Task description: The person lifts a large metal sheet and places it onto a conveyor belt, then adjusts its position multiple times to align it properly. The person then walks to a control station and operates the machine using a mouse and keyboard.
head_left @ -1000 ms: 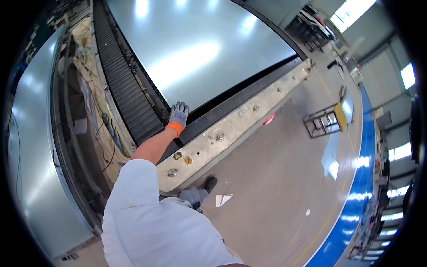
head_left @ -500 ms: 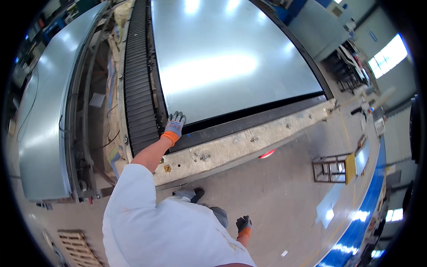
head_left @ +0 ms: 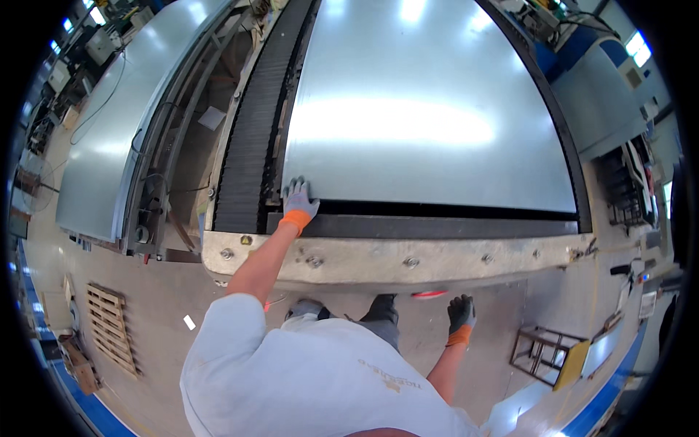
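White shirt (head_left: 306,371) worn by the person, with a short line of small tan lettering (head_left: 409,381) and a little emblem (head_left: 393,388) across the chest, upside down from this viewpoint and too blurred to read with certainty. On the pale metal beam (head_left: 364,251), near its left end, sits a small yellowish patch (head_left: 246,240), too small to tell whether it is a sign. No number can be read.
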A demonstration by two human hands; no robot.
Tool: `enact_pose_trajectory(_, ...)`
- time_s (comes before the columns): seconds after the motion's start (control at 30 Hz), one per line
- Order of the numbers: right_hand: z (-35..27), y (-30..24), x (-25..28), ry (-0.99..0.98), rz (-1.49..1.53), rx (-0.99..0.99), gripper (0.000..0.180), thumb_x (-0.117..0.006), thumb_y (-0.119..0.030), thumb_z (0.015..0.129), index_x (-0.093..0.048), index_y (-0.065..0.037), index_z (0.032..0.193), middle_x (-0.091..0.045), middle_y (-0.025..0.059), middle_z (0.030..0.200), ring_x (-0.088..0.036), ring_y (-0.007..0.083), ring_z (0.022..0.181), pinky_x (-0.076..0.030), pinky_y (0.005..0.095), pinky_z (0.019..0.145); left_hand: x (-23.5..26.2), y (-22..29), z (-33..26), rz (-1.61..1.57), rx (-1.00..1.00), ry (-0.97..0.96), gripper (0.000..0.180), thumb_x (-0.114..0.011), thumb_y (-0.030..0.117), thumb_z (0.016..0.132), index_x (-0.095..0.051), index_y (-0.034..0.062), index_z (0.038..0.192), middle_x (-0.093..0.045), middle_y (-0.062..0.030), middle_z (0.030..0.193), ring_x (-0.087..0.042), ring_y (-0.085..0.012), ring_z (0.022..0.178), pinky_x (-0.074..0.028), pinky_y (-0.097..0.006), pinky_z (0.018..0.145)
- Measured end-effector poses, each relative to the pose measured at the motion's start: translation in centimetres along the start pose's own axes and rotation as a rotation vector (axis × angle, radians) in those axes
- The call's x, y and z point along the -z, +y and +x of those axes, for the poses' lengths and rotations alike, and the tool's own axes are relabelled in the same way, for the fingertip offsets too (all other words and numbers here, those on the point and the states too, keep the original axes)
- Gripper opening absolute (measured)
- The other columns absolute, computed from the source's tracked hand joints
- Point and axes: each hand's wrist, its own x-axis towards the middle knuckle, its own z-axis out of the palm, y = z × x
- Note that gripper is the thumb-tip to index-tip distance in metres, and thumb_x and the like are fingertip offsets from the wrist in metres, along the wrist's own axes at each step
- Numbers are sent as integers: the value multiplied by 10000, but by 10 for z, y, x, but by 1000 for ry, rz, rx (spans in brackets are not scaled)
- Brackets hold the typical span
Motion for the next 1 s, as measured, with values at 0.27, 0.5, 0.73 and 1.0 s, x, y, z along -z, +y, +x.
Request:
enact_pose_trajectory(0.27,208,-170,-72,-302,90,-53,489,-611,-443,925,-545,-92,1260,-598,135,1171,-604,289,1035,-502,428,877,-53,104,-24,-1888,1122,-144,648,-683,526,835,-534,60,1260,-602,-109,1206,-607,-284,992,-521,-472,821)
enact_pose_trajectory(0.5,356,-204,-125,-89,279,-300,758,-688,-509,822,-377,-86,1369,-412,151,1403,-426,395,1268,-348,598,1031,-49,196,21,-2188,1080,-231,691,-610,535,873,-424,136,1405,-449,-101,1447,-448,-317,1302,-422,-581,1002)
enact_pose_trajectory(0.73,402,-182,-136,-368,456,-351,395,-529,-410,920,-602,-123,1183,-619,74,1230,-527,330,1141,-387,492,1000,-107,176,44,-2427,1113,-189,430,-565,406,913,-576,143,1253,-592,-62,1295,-526,-328,1189,-437,-512,997)
enact_pose_trajectory(1.0,363,-212,-178,-268,435,-167,325,-719,-350,861,-630,-136,1089,-668,39,977,-618,232,895,-505,376,787,-56,207,51,-2282,712,316,513,-655,453,901,-549,108,1266,-620,-87,1190,-588,-300,1084,-508,-492,914)
